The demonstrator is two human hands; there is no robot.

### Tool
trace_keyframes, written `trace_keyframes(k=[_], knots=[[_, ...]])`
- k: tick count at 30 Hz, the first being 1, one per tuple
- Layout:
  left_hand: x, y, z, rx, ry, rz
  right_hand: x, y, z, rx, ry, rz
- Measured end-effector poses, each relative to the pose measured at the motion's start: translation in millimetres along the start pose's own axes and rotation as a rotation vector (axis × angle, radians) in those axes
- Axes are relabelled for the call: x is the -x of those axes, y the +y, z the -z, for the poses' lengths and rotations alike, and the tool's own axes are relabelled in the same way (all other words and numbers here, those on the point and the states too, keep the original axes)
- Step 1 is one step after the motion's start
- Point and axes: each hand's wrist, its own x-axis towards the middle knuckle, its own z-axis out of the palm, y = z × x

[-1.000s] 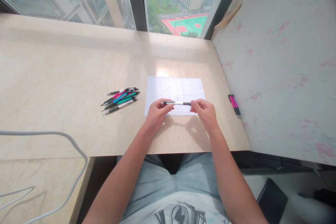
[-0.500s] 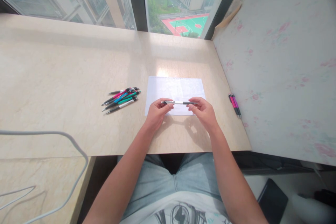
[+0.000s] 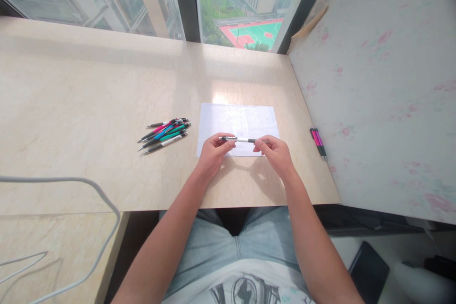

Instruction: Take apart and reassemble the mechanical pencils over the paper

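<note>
Both my hands hold one white and black pen (image 3: 241,140) level over a white sheet of paper (image 3: 238,121) on the beige table (image 3: 107,95). My left hand (image 3: 213,153) pinches the clip end between thumb and fingers. My right hand (image 3: 277,153) pinches the dark grip end, and the tip pokes out past its fingers. A pile of several pens (image 3: 164,135) in pink, blue, green, white and black lies left of the paper.
Two pink pens (image 3: 318,142) lie near the table's right edge, beside a pale floral wall panel (image 3: 384,80). A white cable (image 3: 71,228) loops over the lower left surface. Windows run along the far edge. My lap is under the near edge.
My right hand has slid a little leftward along the pen toward my left hand, so the pen tip now shows past its fingers. The left hand and the pen stay put.
</note>
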Motion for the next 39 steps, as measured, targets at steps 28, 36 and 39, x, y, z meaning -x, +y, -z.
trace_keyframes(k=[28, 36, 39], knots=[[-1.9, -2.2, 0.3, 0.006, -0.005, 0.014, 0.1, 3.2, -0.8, -0.126, 0.061, 0.057], [-2.2, -3.0, -0.1, 0.022, -0.014, 0.016, 1.0, 3.3, 0.5, -0.073, 0.069, 0.043], [-2.3, -2.3, -0.2, 0.030, 0.003, 0.012, -0.1, 5.3, -0.9, -0.116, 0.077, 0.082]])
